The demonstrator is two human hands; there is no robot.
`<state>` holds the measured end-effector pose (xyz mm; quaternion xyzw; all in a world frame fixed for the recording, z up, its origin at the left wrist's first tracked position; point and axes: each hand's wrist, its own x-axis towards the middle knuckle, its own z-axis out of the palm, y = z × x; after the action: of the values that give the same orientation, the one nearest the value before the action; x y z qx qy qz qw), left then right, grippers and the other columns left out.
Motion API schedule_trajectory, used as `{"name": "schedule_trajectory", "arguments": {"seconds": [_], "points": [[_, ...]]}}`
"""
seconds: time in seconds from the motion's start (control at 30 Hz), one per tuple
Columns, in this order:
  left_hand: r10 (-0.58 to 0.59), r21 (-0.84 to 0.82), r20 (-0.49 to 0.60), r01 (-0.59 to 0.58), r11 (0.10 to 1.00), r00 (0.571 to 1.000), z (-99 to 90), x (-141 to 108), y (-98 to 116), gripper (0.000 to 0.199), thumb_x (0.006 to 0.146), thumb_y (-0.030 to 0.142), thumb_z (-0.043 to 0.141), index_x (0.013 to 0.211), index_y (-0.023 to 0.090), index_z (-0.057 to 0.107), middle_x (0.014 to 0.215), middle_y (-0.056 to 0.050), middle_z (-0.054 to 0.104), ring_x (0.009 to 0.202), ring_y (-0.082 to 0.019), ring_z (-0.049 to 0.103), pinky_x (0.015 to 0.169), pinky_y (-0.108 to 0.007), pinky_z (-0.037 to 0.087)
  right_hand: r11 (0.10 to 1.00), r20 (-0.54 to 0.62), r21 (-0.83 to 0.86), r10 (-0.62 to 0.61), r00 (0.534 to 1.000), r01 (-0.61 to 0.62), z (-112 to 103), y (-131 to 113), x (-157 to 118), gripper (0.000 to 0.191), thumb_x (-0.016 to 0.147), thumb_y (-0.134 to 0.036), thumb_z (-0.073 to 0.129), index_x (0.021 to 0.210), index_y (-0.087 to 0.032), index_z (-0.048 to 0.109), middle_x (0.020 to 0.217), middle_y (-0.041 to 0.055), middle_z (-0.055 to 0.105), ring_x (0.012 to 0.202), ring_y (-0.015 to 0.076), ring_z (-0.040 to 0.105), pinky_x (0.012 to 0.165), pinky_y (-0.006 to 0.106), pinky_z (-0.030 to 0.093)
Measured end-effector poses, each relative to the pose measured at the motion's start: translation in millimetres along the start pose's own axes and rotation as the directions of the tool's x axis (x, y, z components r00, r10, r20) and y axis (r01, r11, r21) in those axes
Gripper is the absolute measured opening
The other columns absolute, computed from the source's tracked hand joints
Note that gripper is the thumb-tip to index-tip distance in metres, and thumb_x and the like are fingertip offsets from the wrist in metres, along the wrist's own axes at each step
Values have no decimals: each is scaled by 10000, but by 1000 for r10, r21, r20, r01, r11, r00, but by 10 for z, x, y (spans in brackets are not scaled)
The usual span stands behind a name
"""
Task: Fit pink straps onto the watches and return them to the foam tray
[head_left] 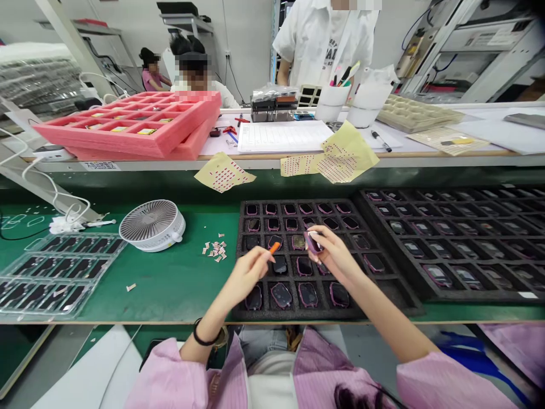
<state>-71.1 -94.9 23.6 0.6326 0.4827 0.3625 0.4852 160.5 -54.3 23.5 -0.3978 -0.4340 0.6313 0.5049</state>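
My left hand [247, 271] is closed around a small orange stick-like tool [275, 248], its flat end pointing up and to the right. My right hand [336, 254] pinches a purple-framed smartwatch case [313, 243], tilted and held up off the tray. A narrow gap separates the orange tool from the case. Both hands are above a black foam tray [293, 311], whose compartments hold several similar dark-faced, purple-rimmed watch cases [281, 295]. My fingers hide part of the held case and some compartments.
A second black foam tray [409, 289] of cases lies to the right. Left are small pale pieces [216, 250], a white fan [152, 226] and a clear plastic tray [80, 301] of black parts. Pink foam trays [170, 142] rest on the shelf; a person [327, 45] stands behind it.
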Motion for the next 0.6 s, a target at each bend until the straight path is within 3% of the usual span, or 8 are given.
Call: {"name": "schedule_trajectory", "arguments": {"seconds": [0.07,0.2,0.37,0.6], "points": [[28,-64,81,-23,998,996,199,35,110,358,943,457,380,863,161,565,525,77,370,471,-79,316,501,-198,284,990,47,137,25,999,-32,244,12,-31,283,751,-396,742,858,-219,548,567,-57,566,374,65,410,370,196,286],[70,-61,70,-66,996,995,374,77,174,367,947,447,388,826,152,570,510,78,370,474,-72,313,496,-199,272,963,68,262,43,997,-60,452,27,-35,289,758,-381,743,802,-216,509,552,-84,513,319,27,331,334,169,222],[79,-53,51,-76,996,996,368,80,172,390,940,453,395,785,148,582,497,74,381,464,-69,321,497,-203,280,950,106,306,40,994,-71,486,35,-28,335,763,-403,738,754,-213,462,530,-104,477,295,14,311,321,158,215],[16,-43,88,-12,999,996,318,103,182,463,908,500,411,768,124,642,426,67,395,414,-69,322,483,-213,282,990,14,144,-2,1000,0,471,99,-29,346,753,-456,740,760,-202,505,515,-98,464,305,19,321,304,155,187]]}}
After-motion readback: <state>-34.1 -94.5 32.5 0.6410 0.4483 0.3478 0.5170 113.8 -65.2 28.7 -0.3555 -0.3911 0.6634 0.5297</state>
